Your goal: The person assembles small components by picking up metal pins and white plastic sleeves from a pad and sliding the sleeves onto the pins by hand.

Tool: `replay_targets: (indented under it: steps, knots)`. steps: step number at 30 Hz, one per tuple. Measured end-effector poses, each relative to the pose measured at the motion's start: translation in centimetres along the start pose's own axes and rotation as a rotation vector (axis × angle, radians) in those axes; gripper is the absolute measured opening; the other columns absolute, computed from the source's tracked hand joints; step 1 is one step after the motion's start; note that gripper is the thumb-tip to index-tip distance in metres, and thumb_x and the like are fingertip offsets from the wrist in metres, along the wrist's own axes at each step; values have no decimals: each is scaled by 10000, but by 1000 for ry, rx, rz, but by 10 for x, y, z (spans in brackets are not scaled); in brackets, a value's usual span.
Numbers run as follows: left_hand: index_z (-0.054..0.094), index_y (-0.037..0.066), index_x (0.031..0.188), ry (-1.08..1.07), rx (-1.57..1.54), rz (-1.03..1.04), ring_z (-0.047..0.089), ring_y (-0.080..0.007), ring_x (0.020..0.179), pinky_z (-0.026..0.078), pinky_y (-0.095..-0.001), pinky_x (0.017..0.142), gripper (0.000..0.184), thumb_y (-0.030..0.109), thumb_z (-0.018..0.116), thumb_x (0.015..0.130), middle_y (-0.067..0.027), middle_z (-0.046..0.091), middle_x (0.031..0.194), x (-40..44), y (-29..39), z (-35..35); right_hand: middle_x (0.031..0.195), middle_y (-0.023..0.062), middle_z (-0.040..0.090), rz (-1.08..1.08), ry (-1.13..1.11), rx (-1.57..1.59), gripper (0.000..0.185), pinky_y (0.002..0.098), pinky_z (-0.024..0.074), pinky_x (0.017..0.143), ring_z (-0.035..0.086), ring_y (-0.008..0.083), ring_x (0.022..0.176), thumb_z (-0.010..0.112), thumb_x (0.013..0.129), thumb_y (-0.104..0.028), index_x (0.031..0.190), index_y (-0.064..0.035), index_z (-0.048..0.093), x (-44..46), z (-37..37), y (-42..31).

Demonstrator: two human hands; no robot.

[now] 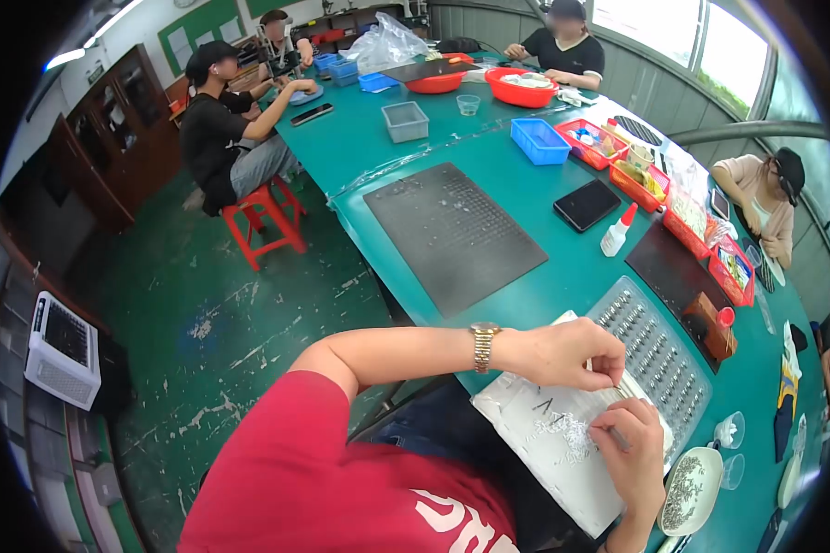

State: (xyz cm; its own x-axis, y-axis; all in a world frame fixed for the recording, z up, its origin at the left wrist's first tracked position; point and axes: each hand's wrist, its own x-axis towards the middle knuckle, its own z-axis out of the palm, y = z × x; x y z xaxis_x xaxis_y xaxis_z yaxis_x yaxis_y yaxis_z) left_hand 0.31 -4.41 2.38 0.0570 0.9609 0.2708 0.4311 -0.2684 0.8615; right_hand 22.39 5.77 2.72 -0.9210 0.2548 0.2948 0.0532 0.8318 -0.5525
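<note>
My left hand [570,354], with a gold watch [482,347] at the wrist, is closed in a pinch above a white board [526,429]. Close below it, my right hand [633,449] pinches too. Whatever sits between the fingertips is too small to make out. Tiny white pieces [572,437] lie scattered on the board beside my right fingers. Partly behind my hands, a clear tray [657,343] carries rows of small dark metallic pieces. A pale dish [692,488] of tiny grey bits stands right of my right hand.
On the green table lie a dark mat [454,238], a black phone [586,204] and a glue bottle [619,232]. Red baskets [640,184] and a blue bin [539,141] stand beyond. Small clear cups [730,429] are at the right. Several people sit around the table.
</note>
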Motion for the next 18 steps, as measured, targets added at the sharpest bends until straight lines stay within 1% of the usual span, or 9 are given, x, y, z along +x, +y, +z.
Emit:
replay_targets:
  steps: [1,4,8,10,12,14,16,18]
  knots:
    - [673,20,980,-1,-5,20,688,-159,841,564,-316,749,107,109,677,921,-78,718,917,4,-5,4,877,78,654,8,-7,14,143,394,441,813,596,286,864,783,728,-32,845,-42,703,0,0,0]
    - [670,18,981,2,-51,42,678,-148,834,557,-310,742,106,107,672,922,-71,706,907,14,-14,13,869,80,663,54,-9,66,130,385,446,793,601,273,847,773,735,-21,840,-40,699,1,-1,-2]
    - [669,19,988,0,-174,-15,654,-106,847,547,-300,743,108,100,675,918,-56,690,919,23,-25,17,845,89,674,166,-18,122,115,371,477,749,621,268,803,754,744,-12,843,-28,698,3,-4,-3]
    - [668,18,990,-20,-261,-17,640,-81,859,542,-291,747,113,99,681,913,-50,684,930,27,-35,19,832,87,684,167,66,127,106,344,511,708,649,241,769,750,777,-11,871,-24,703,2,2,5]
    - [667,21,995,-3,-203,50,637,-70,888,543,-274,781,92,79,684,926,-35,678,963,27,-47,20,820,73,690,299,69,218,99,297,525,671,671,185,743,754,825,-22,911,-20,704,0,0,5]
    - [663,24,1002,-37,-345,-70,633,-70,904,540,-257,815,69,50,678,940,-8,667,973,27,-43,20,840,39,695,384,93,346,100,251,512,650,645,101,705,758,869,-47,949,-21,703,0,-1,10]
    - [661,29,1011,-71,-405,-148,627,-60,909,538,-244,836,67,27,674,946,17,658,969,25,-38,21,845,10,686,435,119,426,104,237,505,649,615,68,686,751,891,-53,971,-13,699,-4,0,18]
    - [665,30,1003,-87,-394,-167,622,-48,889,534,-234,804,66,28,679,938,18,658,960,25,-35,19,857,3,684,444,120,466,102,235,506,661,606,60,704,745,901,-49,979,-6,696,-4,-3,21]
